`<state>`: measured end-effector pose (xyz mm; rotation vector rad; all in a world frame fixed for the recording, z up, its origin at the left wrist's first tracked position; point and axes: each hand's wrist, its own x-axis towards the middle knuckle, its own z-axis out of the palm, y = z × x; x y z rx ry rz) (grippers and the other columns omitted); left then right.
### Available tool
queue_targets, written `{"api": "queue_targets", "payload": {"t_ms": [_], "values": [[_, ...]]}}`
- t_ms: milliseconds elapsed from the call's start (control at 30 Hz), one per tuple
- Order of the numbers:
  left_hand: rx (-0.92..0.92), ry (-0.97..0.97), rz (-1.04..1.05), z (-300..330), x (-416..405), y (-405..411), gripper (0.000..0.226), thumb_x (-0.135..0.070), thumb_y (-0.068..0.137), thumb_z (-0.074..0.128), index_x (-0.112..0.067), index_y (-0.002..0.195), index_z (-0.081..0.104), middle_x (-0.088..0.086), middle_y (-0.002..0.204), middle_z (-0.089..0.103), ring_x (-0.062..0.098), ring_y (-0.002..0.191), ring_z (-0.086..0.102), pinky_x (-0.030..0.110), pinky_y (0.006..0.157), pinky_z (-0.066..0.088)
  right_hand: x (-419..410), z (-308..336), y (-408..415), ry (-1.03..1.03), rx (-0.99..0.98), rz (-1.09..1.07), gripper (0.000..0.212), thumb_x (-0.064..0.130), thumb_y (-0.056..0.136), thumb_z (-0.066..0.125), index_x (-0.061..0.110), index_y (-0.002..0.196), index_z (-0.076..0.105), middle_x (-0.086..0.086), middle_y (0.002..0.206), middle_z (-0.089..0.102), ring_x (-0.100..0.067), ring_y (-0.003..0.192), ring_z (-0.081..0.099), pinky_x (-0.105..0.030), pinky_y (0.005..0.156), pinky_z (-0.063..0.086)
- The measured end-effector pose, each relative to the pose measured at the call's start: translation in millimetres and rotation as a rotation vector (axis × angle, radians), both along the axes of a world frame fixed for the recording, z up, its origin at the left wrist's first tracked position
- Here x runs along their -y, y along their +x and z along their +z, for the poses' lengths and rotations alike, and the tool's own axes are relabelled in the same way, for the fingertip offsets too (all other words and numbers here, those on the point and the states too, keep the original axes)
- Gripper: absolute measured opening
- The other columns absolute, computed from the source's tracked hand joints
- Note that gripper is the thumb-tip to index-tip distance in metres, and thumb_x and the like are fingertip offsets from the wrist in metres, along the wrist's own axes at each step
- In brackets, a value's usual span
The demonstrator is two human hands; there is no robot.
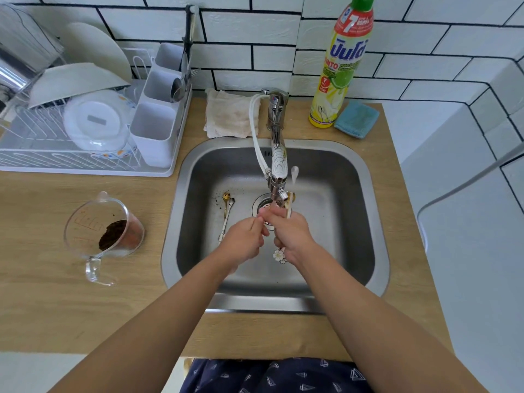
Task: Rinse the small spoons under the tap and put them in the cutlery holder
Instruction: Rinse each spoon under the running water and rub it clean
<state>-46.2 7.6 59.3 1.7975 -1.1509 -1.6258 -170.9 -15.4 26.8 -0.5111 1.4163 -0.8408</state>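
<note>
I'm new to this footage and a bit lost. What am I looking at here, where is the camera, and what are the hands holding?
There is one picture, taken by a camera worn on a person's head, looking down at a steel kitchen sink set in a wooden counter. No machine is present, only two bare hands. The right hand grips a small spoon with a flower-shaped handle end under the chrome tap. The left hand meets it, fingers curled; what it pinches is unclear. Two more small spoons lie in the sink. The white cutlery holder stands in the dish rack on the left.
</note>
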Motion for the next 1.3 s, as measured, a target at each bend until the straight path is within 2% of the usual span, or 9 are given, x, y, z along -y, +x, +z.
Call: {"api": "queue_targets", "payload": {"t_ms": [167, 233, 333, 500, 667, 767, 900, 1133, 1300], "values": [[-0.289, 0.146, 0.052, 2, -11, -1, 0.04, -0.032, 0.109, 0.036, -0.001, 0.104, 0.061, 0.002, 0.052, 0.049, 0.014, 0.036, 0.036, 0.022, 0.038, 0.033, 11, 3, -16, 0.035, 0.073, -0.011, 0.019, 0.024, 0.089, 0.079, 0.008, 0.099, 0.073, 0.004, 0.064, 0.068, -0.006, 0.039, 0.024, -0.021, 0.036, 0.021], [-0.291, 0.14, 0.061, 5, -12, -2, 0.04, -0.033, 0.109, 0.036, -0.002, 0.107, 0.062, 0.003, 0.052, 0.05, 0.014, 0.035, 0.037, 0.022, 0.039, 0.032, 10, 1, -14, 0.05, 0.079, 0.014, 0.013, 0.025, 0.09, 0.078, 0.014, 0.087, 0.073, -0.003, 0.075, 0.069, -0.007, 0.038, 0.024, -0.022, 0.037, 0.021], [-0.289, 0.123, 0.043, 7, -10, 1, 0.041, -0.038, 0.109, 0.036, -0.012, 0.103, 0.066, 0.003, 0.05, 0.047, 0.013, 0.034, 0.033, 0.021, 0.038, 0.029, -1, -2, -10, 0.065, 0.098, 0.108, 0.01, 0.023, 0.088, 0.08, 0.017, 0.081, 0.074, 0.001, 0.062, 0.062, -0.007, 0.041, 0.03, -0.02, 0.036, 0.023], [-0.318, 0.177, 0.031, 4, -16, 2, 0.04, -0.038, 0.108, 0.039, -0.008, 0.088, 0.055, 0.001, 0.042, 0.04, 0.012, 0.028, 0.025, 0.017, 0.036, 0.023, 9, 0, -23, 0.02, 0.123, -0.002, 0.007, 0.015, 0.088, 0.079, 0.016, 0.086, 0.073, 0.001, 0.074, 0.071, -0.005, 0.039, 0.023, -0.02, 0.035, 0.02], [-0.832, 0.47, 0.154, 5, -13, 23, 0.038, -0.046, 0.097, 0.055, -0.017, 0.072, 0.054, -0.007, 0.036, 0.03, 0.005, 0.024, 0.025, 0.018, 0.031, 0.024, 7, -1, -18, -0.051, 0.222, 0.042, 0.014, 0.016, 0.09, 0.077, 0.023, 0.097, 0.068, 0.01, 0.056, 0.05, -0.004, 0.04, 0.024, -0.02, 0.036, 0.021], [-0.598, 0.423, -0.007, 7, -14, 25, 0.042, -0.051, 0.099, 0.052, -0.018, 0.073, 0.054, -0.001, 0.045, 0.041, 0.011, 0.035, 0.031, 0.022, 0.038, 0.031, 11, 1, -21, -0.048, 0.106, -0.001, 0.018, 0.022, 0.093, 0.076, 0.021, 0.077, 0.067, -0.002, 0.071, 0.062, -0.006, 0.04, 0.023, -0.022, 0.038, 0.02], [-0.155, 0.178, -0.256, 10, -10, 15, 0.039, -0.041, 0.107, 0.039, -0.008, 0.098, 0.057, 0.006, 0.072, 0.069, 0.013, 0.04, 0.035, 0.023, 0.043, 0.032, 10, -3, -18, -0.058, -0.015, -0.035, 0.022, 0.032, 0.099, 0.067, 0.015, 0.085, 0.07, -0.001, 0.073, 0.073, -0.008, 0.038, 0.024, -0.022, 0.037, 0.021], [0.017, 0.012, -0.249, 8, -5, 2, 0.032, -0.029, 0.108, 0.031, -0.01, 0.102, 0.057, -0.004, 0.047, 0.05, 0.013, 0.038, 0.036, 0.022, 0.037, 0.03, 0, -4, -18, -0.105, 0.028, 0.108, 0.019, 0.016, 0.089, 0.078, 0.021, 0.102, 0.064, 0.013, 0.058, 0.056, -0.005, 0.043, 0.035, -0.021, 0.038, 0.024], [0.264, -0.102, -0.419, 5, -8, 11, 0.028, -0.03, 0.105, 0.034, -0.018, 0.094, 0.057, -0.004, 0.047, 0.059, 0.009, 0.034, 0.044, 0.024, 0.044, 0.042, 8, -4, -21, -0.128, -0.15, 0.121, 0.017, 0.027, 0.09, 0.077, 0.018, 0.096, 0.064, -0.002, 0.08, 0.065, -0.004, 0.04, 0.033, -0.022, 0.039, 0.027]]}}
